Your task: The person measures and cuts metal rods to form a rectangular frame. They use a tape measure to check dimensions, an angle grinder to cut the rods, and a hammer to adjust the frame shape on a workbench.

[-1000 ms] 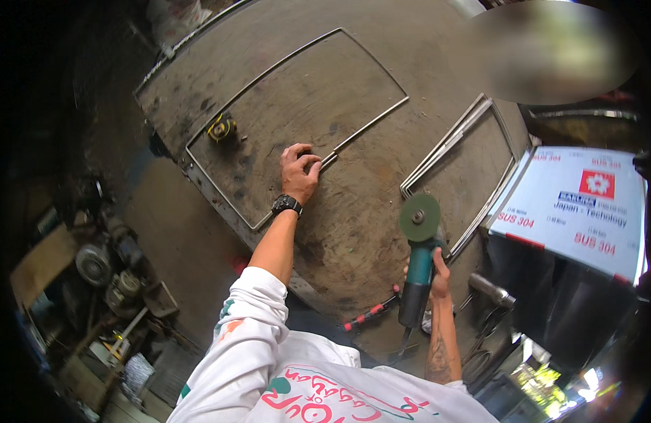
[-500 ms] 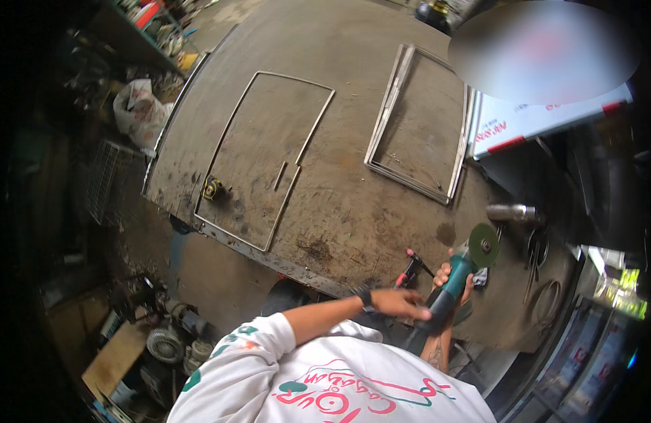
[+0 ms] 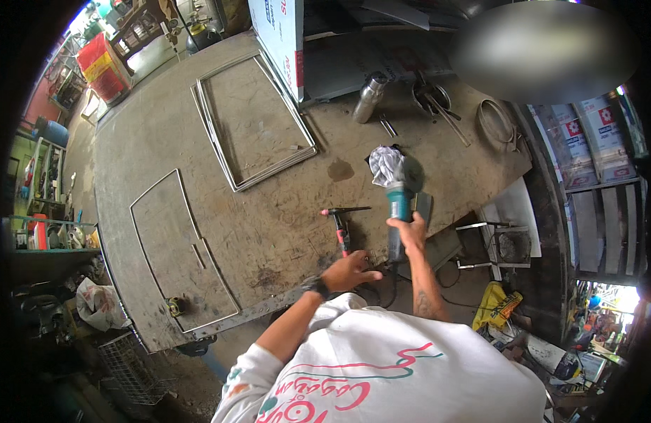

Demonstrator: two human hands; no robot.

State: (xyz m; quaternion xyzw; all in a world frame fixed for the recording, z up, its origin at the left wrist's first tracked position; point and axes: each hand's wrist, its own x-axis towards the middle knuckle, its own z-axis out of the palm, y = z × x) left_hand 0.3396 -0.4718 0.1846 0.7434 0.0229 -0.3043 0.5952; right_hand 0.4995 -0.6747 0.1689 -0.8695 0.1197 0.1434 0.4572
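Note:
My right hand (image 3: 412, 235) is wrapped round the body of a teal and black angle grinder (image 3: 398, 203), low over the near right part of the metal worktable (image 3: 269, 233). The grinder's cutting disc (image 3: 413, 173) points away from me, beside a crumpled white rag (image 3: 386, 165). My left hand (image 3: 348, 273) is empty, its fingers spread, above the table's near edge. Just beyond those fingers lies a red and black welding torch (image 3: 341, 233). Whether the left fingers touch the torch, I cannot tell.
Thin metal frames (image 3: 235, 185) lie stacked on the far side. A single bent frame (image 3: 143, 243) and a tape measure (image 3: 174, 307) are at the left. A steel flask (image 3: 370, 97), a pan of tools (image 3: 431, 97) and a coiled strip (image 3: 496, 123) sit at the far right.
The view has swung to the right. My right hand has brought the grinder down beside the rag, and my left hand has come away from the grinder's rear end.

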